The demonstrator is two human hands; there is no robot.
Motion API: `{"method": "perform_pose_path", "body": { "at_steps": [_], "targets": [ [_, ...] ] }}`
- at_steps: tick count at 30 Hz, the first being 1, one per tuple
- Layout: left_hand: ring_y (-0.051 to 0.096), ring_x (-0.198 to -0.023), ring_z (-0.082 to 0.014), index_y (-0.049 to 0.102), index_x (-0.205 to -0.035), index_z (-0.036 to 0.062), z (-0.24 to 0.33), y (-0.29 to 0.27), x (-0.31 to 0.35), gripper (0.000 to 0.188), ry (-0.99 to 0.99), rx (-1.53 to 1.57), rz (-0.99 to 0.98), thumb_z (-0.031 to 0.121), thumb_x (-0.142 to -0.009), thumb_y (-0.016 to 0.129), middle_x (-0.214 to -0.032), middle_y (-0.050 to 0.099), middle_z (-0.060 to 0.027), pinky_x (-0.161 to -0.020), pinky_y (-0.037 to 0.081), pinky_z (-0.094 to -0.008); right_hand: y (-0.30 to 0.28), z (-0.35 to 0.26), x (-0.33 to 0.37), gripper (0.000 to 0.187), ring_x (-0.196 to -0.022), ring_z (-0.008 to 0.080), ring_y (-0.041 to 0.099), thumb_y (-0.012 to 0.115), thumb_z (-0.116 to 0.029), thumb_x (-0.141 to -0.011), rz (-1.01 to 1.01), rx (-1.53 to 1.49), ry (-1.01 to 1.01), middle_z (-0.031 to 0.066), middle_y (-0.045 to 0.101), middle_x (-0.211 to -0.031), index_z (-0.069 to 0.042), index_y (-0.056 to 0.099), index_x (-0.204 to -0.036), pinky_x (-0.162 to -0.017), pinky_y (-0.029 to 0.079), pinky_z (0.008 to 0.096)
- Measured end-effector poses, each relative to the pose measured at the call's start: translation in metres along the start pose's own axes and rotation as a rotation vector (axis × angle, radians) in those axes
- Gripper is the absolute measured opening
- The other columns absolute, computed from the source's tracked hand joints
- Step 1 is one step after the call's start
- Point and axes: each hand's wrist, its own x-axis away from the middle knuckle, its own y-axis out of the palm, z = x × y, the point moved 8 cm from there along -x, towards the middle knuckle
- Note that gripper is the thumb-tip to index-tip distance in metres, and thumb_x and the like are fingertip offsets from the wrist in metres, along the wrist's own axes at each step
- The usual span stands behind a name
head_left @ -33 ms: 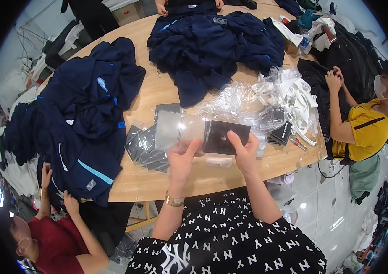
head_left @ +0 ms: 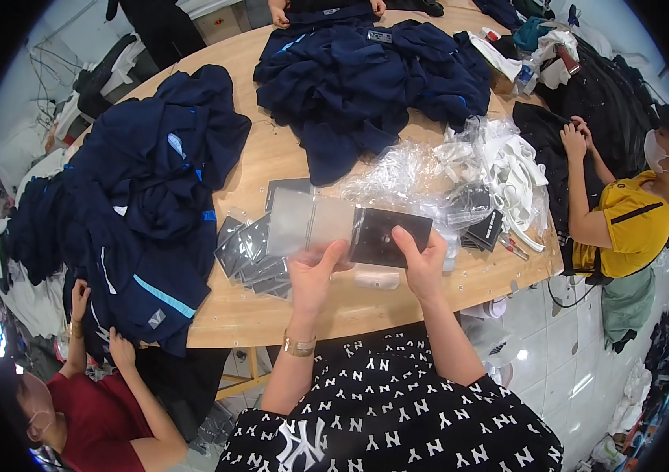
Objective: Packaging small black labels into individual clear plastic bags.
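The left hand pinched a clear sleeve; the right hand gripped a black card at its right end. Navy garments lay far on the tabletop.

Tabletop: We record pale wood with a curved near edge.
Left heap: We find navy garments piled loosely; a light-blue strip shows toward the near end.
Far heap: We note more navy garments, with bare wood between the two heaps.
Sleeved cards: We see dark cards in clear sleeves, overlapping, just beside the left heap.
Clear plastic: We observe it crumpled, touching white strips.
Black cards: We log a small stack, near right, snips beside it.
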Motion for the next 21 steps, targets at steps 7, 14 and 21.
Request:
{"method": "perform_pose_path", "body": {
  "at_steps": [7, 14, 21],
  "targets": [
    [0.061, -0.063, -0.0123, 0.064, -0.084, -0.0013, -0.004, 0.016, 0.005, 0.012, -0.1, 0.135, -0.082, 0.01, -0.08, 0.064, -0.077, 0.064, -0.006, -0.058, 0.051, -0.0232, 0.001, 0.014, 0.003, 0.014, -0.071, 0.0075, 0.055, 0.06, -0.009, -0.082, 0.055, -0.26, 0.113, 0.0038, 0.063, -0.08, 0.004, 0.061, -0.087, -0.066, 0.045, 0.0211],
    [0.06, -0.082, -0.0143, 0.059, -0.098, -0.0001, 0.004, 0.016, -0.001, 0.016, -0.029, 0.473, 0.091, 0.007, -0.084, 0.058, -0.092, 0.062, -0.0079, -0.072, 0.049, -0.0253, 0.027, 0.018, 0.007, 0.011, -0.059, 0.002, 0.045, 0.063, -0.008, -0.076, -0.29, -0.072, 0.214, -0.0045, 0.051, -0.063, -0.003, 0.054, -0.072, -0.052, 0.035, 0.0173],
    [0.06, -0.08, -0.0143, 0.058, -0.096, 0.0005, 0.006, 0.031, 0.003, 0.016, -0.055, 0.466, 0.015, 0.011, -0.084, 0.058, -0.09, 0.062, -0.0071, -0.07, 0.049, -0.0246, 0.049, 0.0, 0.021, 0.043, -0.104, 0.0131, 0.048, 0.053, -0.009, -0.082, -0.294, -0.548, 0.312, 0.0104, 0.049, -0.116, -0.001, 0.043, -0.123, -0.088, 0.038, 0.0249]
  ]
}}
